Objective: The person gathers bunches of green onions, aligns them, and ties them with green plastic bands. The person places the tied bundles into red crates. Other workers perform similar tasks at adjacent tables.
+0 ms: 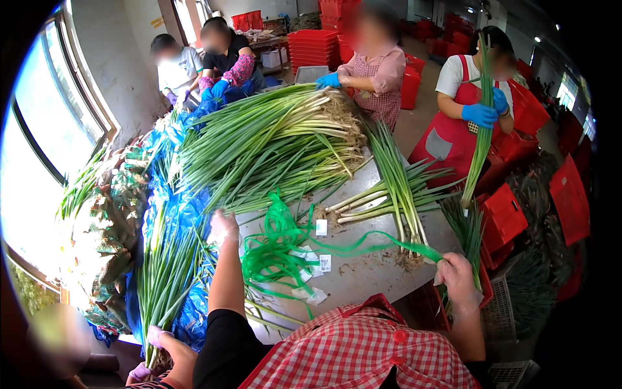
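My right hand (pixel 457 277), in a clear glove, is closed on one end of a green ribbon (pixel 363 245) at the table's right edge. The ribbon stretches left to a tangled heap of green ribbons (pixel 275 259) with white tags (pixel 325 262). Next to the leaf ends of a big pile of green onions (pixel 259 142) is my left hand (pixel 224 227), also gloved; its fingers are too blurred to read. Beyond the ribbon a smaller bunch of green onions (pixel 398 188) lies with roots toward me.
A co-worker's gloved hands (pixel 155 337) hold green onions at lower left. Several people stand around the metal table (pixel 350 279); one at right holds an upright bunch (pixel 483 129). Blue plastic sheeting (pixel 172 207) and filled net sacks (pixel 107 246) line the left. Red crates (pixel 505 217) stand right.
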`<move>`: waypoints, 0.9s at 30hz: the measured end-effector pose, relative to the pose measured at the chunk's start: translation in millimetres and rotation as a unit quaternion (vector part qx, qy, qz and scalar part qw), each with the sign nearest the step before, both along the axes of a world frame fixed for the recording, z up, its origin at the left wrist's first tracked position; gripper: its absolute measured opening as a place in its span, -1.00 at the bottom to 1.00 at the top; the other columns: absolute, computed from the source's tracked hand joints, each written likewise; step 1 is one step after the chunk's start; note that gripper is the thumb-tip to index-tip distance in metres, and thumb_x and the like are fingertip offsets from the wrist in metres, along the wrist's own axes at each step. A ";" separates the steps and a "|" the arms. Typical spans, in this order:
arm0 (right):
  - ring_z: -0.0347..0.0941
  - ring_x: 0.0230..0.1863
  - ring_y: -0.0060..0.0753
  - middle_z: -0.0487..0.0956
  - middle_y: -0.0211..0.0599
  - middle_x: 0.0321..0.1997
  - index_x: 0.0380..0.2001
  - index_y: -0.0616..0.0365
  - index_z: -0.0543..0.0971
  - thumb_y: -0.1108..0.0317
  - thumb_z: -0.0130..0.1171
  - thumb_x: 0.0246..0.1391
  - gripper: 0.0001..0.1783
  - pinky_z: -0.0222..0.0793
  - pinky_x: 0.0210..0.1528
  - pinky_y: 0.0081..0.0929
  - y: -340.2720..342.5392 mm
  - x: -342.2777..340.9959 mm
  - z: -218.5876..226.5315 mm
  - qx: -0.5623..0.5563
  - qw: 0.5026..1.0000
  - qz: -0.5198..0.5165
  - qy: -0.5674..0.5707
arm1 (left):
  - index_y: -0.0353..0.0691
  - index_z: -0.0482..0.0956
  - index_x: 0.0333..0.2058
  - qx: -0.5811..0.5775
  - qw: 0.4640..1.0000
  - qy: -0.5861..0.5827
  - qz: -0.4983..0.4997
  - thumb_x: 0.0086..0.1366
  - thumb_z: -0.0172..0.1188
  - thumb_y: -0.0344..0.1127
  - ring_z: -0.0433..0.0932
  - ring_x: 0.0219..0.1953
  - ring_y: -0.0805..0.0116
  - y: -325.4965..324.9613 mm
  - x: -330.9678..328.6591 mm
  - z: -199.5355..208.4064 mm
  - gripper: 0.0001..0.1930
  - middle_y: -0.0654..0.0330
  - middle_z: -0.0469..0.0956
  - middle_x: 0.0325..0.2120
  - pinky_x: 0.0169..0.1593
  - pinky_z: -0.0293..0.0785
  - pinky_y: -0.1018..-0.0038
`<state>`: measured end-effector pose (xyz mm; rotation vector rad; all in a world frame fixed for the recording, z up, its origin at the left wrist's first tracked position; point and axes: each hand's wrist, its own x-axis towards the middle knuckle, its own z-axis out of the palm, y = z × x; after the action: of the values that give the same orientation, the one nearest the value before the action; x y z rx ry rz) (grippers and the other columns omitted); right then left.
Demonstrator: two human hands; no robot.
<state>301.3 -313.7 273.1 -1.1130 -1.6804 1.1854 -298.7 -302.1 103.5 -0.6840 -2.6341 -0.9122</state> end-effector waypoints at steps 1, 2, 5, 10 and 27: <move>0.37 -0.55 -0.59 0.43 -0.40 -0.57 -0.30 0.31 0.51 0.47 0.06 0.09 -0.86 0.29 -0.47 -0.61 -0.5 -8.8 0.0 -0.025 0.999 0.002 0.026 | -0.22 0.62 -0.33 0.092 0.988 0.121 -0.020 0.16 0.21 -0.15 0.58 -0.33 -0.01 -1.8 -5.6 10.6 -0.75 -0.02 0.61 -0.43 -0.22 0.46 0.18; 0.36 -0.54 -0.60 0.44 -0.41 -0.57 -0.29 0.30 0.50 0.46 0.06 0.10 -0.86 0.29 -0.47 -0.62 -1.4 -17.8 -0.1 -0.051 0.997 -0.005 0.051 | -0.22 0.62 -0.34 0.147 0.985 0.048 -0.077 0.17 0.21 -0.16 0.58 -0.36 0.04 0.5 10.1 39.1 -0.76 0.00 0.61 -0.44 -0.26 0.45 0.22; 0.37 -0.52 -0.62 0.47 -0.41 -0.51 -0.28 0.27 0.51 0.43 0.08 0.09 -0.85 0.29 -0.44 -0.64 3.4 -47.6 10.2 -0.116 0.992 0.024 0.046 | -0.28 0.62 -0.41 0.156 0.848 -0.241 -0.446 0.30 0.00 -0.11 0.52 -0.46 0.33 -10.3 93.3 78.2 -0.65 0.13 0.58 -0.50 -0.30 0.41 0.36; 0.42 -0.44 -0.56 0.54 -0.40 -0.46 -0.43 0.21 0.54 0.49 0.27 -0.12 -0.87 0.33 -0.33 -0.55 -2.7 -105.7 15.4 -0.008 0.979 0.201 -0.044 | -0.31 0.52 -0.10 0.065 0.302 -0.770 -0.558 0.26 -0.09 0.28 0.53 -0.31 0.35 -63.9 269.3 92.4 -0.33 0.12 0.57 -0.21 -0.20 0.44 0.39; 0.37 -0.21 -0.65 0.50 -0.47 -0.27 -0.09 0.21 0.51 0.31 0.15 0.16 -0.71 0.30 -0.09 -0.60 -5.7 -100.1 -3.1 -0.166 0.968 0.175 0.065 | -0.31 0.54 -0.35 0.247 0.488 -0.690 -0.474 0.21 0.20 -0.41 0.46 -0.49 0.45 -24.9 240.4 131.4 -0.90 0.22 0.53 -0.47 -0.37 0.39 0.55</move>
<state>201.3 -319.4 270.0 -0.9256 -1.6593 1.7763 -58.3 -326.9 234.9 -1.7801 -2.0884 -3.6446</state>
